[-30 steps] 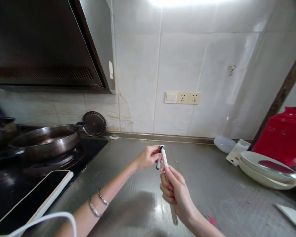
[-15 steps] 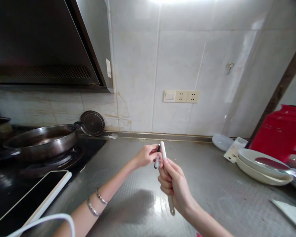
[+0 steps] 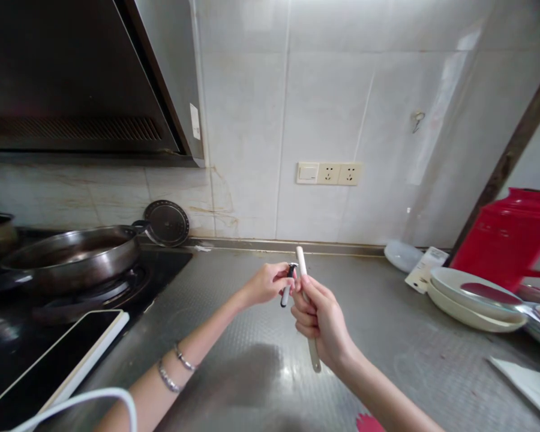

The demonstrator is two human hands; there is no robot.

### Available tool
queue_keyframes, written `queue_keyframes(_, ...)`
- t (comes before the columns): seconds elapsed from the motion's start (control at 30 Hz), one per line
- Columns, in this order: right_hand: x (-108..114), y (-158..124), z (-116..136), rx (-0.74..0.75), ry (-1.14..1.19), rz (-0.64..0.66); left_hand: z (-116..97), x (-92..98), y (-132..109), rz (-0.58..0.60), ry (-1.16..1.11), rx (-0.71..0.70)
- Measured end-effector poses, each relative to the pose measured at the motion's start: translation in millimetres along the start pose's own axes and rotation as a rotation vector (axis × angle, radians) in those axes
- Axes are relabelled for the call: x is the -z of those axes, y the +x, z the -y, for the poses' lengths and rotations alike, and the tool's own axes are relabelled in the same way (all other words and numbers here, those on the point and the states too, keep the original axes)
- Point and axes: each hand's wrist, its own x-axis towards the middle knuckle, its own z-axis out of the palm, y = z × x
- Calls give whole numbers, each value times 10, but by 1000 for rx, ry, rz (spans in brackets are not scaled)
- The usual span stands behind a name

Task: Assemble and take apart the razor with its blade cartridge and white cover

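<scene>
My left hand (image 3: 270, 282) pinches a small black-and-grey tool (image 3: 286, 295) with a bit of shiny metal at its top. The tool hangs nearly upright from the fingertips, and its exact kind is not clear. My right hand (image 3: 317, 315) is wrapped round a slim off-white stick-shaped handle (image 3: 301, 259). Its upper end sticks out above the thumb, while the lower end, with a hanging hole, shows below the fist. Both things are held close together above the metal counter (image 3: 234, 354); whether they touch is hard to tell.
A steel pan (image 3: 76, 255) sits on the black stove at left, under the range hood (image 3: 81, 78). A phone (image 3: 58, 366) with a white cable lies near the front left. At right are stacked plates (image 3: 472, 309), a clear dish (image 3: 402, 257) and a red thermos jug (image 3: 504, 240).
My right hand has moved slightly up and right with the off-white handle. The left hand stays nearly in place. More of a red thing shows at the bottom edge.
</scene>
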Motion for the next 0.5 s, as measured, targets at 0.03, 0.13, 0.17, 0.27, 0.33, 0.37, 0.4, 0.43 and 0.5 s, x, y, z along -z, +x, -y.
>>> queue_keyframes(0.03, 6, -10, -48, -27, -3, 0, 3, -2, -1, 9, -6, 2)
queue_keyframes(0.13, 14, -80, -190, -95, -19, 14, 26, 5, -3, 14, -54, 39)
queue_keyframes(0.17, 9, -103, -200, -93, -23, 24, 34, 8, -3, 8, -58, 46)
queue_keyframes(0.27, -18, -118, -102, -26, -22, 46, 44, 10, -1, -12, -4, 21)
queue_keyframes(0.33, -26, -88, -31, 9, -13, 40, 35, 3, 0, -14, 34, -5)
queue_keyframes(0.37, -22, -71, -25, 7, -9, 33, 26, -1, 0, -9, 34, -6)
queue_keyframes(0.4, -13, -59, -43, -5, -5, 24, 17, -3, -1, 1, 21, 2)
queue_keyframes(0.43, -2, -56, -78, -30, -6, 14, 9, -3, -2, 13, -5, 16)
queue_keyframes(0.5, 20, -73, -164, -90, -15, 4, -4, 5, -6, 24, -79, 55)
